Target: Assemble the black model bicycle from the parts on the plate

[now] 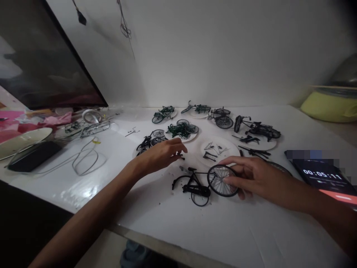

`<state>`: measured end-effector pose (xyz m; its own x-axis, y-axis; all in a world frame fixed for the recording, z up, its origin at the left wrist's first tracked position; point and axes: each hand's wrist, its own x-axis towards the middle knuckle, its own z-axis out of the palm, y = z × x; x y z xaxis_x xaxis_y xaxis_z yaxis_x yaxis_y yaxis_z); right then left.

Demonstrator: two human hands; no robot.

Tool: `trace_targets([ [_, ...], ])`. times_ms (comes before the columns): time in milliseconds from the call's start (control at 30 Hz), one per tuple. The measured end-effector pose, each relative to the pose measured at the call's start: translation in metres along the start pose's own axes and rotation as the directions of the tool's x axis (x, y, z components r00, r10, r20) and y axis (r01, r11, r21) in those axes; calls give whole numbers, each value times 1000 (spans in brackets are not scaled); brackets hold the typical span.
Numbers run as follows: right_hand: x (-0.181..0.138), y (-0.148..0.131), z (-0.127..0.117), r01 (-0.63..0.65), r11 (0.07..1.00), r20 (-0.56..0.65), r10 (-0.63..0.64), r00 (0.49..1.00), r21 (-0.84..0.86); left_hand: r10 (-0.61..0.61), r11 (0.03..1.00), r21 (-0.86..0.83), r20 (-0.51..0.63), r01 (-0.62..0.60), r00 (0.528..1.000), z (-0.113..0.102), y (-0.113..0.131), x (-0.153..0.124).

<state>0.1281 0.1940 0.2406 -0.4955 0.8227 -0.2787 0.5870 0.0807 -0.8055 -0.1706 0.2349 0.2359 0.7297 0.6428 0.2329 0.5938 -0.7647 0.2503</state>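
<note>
My right hand (pixel 248 175) grips a toy bicycle wheel (pixel 213 188) with a black tyre and thin grey spokes, thumb on the front and fingers behind. Left of the wheel lies a black toy bicycle frame (pixel 196 190) with its saddle and mudguards, close to the wheel's edge. Over the table behind the frame is my left hand (pixel 167 150), its fingers bent and drawn together. A small dark bit shows under those fingertips; I cannot make out what it is.
A white paper plate (pixel 202 145) bears small silver and black parts. Several toy bicycles (pixel 181 129) lie behind it. A phone with a running timer (pixel 320 175) is at right. A looped wire (pixel 85 158), a dark box (pixel 35 156) and a screen (pixel 50 56) are at left.
</note>
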Motion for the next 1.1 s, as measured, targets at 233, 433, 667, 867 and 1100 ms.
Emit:
trace_targets([
  [233,0,-4,5,48,998,-88,-45,995,27,35,999,-38,-8,-36,999,-2,-3,-3],
  [433,0,-3,1,140,983,-266,-168,949,-121,-17,998,-55,25,18,1000,-3,-3,-3],
  [667,-9,2,-8,56,961,93,-31,995,-270,-27,998,-55,83,31,996,-3,-5,-5],
  [867,-19,2,-23,-10,901,-107,-41,993,-434,-92,995,-18,76,94,993,-8,-12,-11],
  [1100,-18,0,-37,-24,842,-340,-191,921,-539,-88,996,-21,99,90,991,-12,-10,-13],
])
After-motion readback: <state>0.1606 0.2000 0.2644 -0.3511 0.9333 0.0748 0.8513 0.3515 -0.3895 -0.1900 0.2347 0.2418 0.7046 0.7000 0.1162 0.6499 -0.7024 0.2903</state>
